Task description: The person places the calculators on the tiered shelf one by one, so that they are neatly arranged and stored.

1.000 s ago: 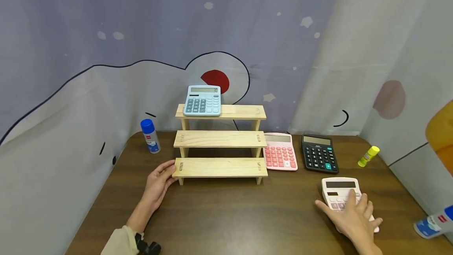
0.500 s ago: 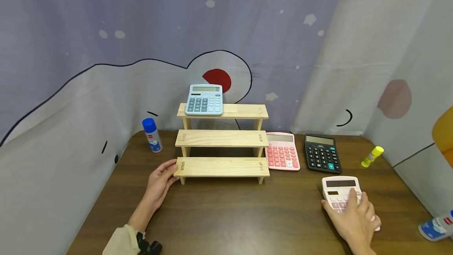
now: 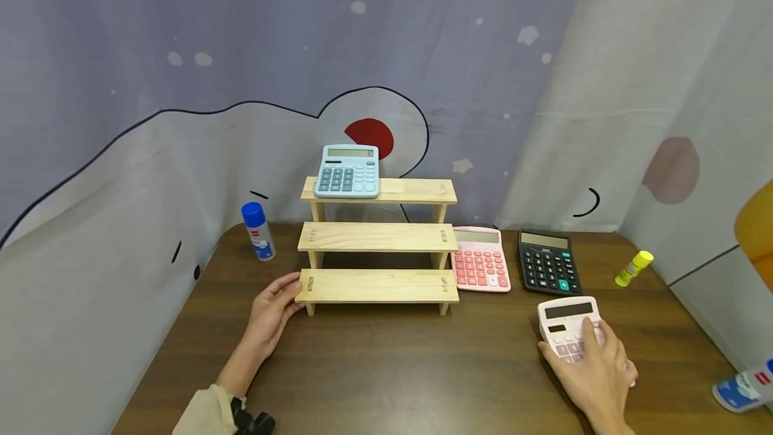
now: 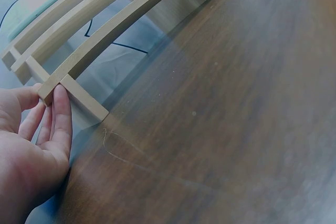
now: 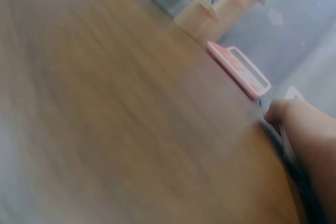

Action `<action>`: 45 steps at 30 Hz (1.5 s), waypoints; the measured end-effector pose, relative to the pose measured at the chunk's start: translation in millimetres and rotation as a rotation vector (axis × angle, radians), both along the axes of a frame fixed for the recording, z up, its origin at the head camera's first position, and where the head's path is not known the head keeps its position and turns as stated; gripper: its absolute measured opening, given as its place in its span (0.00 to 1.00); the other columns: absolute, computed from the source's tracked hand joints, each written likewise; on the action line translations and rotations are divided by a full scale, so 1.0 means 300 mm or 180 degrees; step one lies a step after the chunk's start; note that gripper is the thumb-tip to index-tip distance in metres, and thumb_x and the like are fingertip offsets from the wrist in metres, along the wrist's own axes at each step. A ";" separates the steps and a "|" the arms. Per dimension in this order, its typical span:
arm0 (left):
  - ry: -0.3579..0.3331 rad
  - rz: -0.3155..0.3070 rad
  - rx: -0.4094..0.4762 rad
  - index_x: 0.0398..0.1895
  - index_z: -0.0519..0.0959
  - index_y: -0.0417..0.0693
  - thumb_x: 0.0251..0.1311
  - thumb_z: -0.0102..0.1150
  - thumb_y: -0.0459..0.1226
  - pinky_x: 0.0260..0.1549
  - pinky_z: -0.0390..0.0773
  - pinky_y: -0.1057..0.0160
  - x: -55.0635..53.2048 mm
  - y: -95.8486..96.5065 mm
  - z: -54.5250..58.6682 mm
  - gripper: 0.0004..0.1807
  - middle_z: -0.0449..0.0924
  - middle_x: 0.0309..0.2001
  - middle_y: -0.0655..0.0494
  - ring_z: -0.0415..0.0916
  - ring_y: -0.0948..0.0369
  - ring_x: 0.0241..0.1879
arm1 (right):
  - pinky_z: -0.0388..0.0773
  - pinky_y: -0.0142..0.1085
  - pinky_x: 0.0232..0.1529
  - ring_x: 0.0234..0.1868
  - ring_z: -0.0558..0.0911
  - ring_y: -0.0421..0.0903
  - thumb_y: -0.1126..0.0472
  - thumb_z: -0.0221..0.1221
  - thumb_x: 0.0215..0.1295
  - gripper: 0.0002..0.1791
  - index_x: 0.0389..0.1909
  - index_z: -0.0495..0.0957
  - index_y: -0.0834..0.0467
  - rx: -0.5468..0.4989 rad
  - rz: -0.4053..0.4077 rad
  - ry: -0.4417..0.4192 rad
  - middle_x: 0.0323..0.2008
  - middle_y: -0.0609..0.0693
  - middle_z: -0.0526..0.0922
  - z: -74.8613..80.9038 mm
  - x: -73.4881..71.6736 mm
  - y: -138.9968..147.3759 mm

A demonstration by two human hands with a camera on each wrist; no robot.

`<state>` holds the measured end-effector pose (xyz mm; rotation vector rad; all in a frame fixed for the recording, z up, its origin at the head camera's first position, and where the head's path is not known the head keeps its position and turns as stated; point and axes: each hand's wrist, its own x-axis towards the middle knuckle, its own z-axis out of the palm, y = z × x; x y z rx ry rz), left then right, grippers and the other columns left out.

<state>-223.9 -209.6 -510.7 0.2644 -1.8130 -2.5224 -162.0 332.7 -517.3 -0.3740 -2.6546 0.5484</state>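
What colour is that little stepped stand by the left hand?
The stepped stand is pale, yellowish wood, seen best in the head view.

The person has two bare hands, a left hand and a right hand. Just below the left hand, that arm wears a sleeve the colour of pale sand. The cloth looks soft and loose, with small folds, and it stops near the wrist. Between the sleeve's end and the left hand is a black band. A chunky, dark, roundish knob sticks out from it, on the side toward the right hand. Any marks on it are too small to read. The left hand has slim fingers. The right hand's wrist is bare where it shows.
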 end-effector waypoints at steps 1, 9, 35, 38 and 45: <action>-0.0015 0.0002 0.0010 0.64 0.71 0.41 0.70 0.58 0.38 0.41 0.81 0.70 0.000 -0.001 -0.001 0.22 0.79 0.48 0.62 0.80 0.68 0.41 | 0.57 0.69 0.52 0.65 0.62 0.74 0.36 0.70 0.47 0.55 0.71 0.63 0.62 0.0003 0.0034 0.0063 0.70 0.71 0.59 -0.001 -0.003 -0.008; -0.0097 -0.0001 0.0019 0.66 0.69 0.40 0.71 0.57 0.38 0.43 0.81 0.69 -0.006 -0.002 0.001 0.24 0.79 0.48 0.62 0.80 0.67 0.42 | 0.57 0.66 0.54 0.64 0.64 0.71 0.39 0.74 0.44 0.55 0.71 0.65 0.60 -0.0123 0.0302 0.0323 0.69 0.67 0.62 -0.002 -0.021 -0.070; -0.0079 0.0005 -0.0058 0.67 0.68 0.39 0.71 0.57 0.39 0.43 0.81 0.69 0.002 -0.003 0.005 0.25 0.78 0.48 0.62 0.79 0.67 0.42 | 0.57 0.62 0.60 0.64 0.68 0.64 0.50 0.80 0.34 0.52 0.65 0.72 0.60 -0.0531 0.1078 0.0942 0.68 0.65 0.66 0.002 -0.023 -0.327; -0.0007 -0.0021 -0.0029 0.66 0.69 0.39 0.71 0.57 0.39 0.43 0.81 0.69 0.003 -0.007 0.005 0.23 0.78 0.48 0.61 0.79 0.67 0.42 | 0.57 0.58 0.59 0.63 0.69 0.64 0.50 0.81 0.34 0.52 0.66 0.72 0.60 -0.0537 0.1192 0.0987 0.67 0.64 0.67 -0.005 -0.025 -0.355; -0.0065 0.0017 0.0023 0.62 0.73 0.44 0.71 0.58 0.38 0.43 0.81 0.69 0.001 -0.001 0.002 0.19 0.79 0.48 0.62 0.79 0.67 0.42 | 0.57 0.53 0.56 0.59 0.71 0.63 0.49 0.81 0.31 0.54 0.66 0.73 0.57 -0.0438 0.1466 0.1159 0.66 0.62 0.68 -0.016 -0.017 -0.425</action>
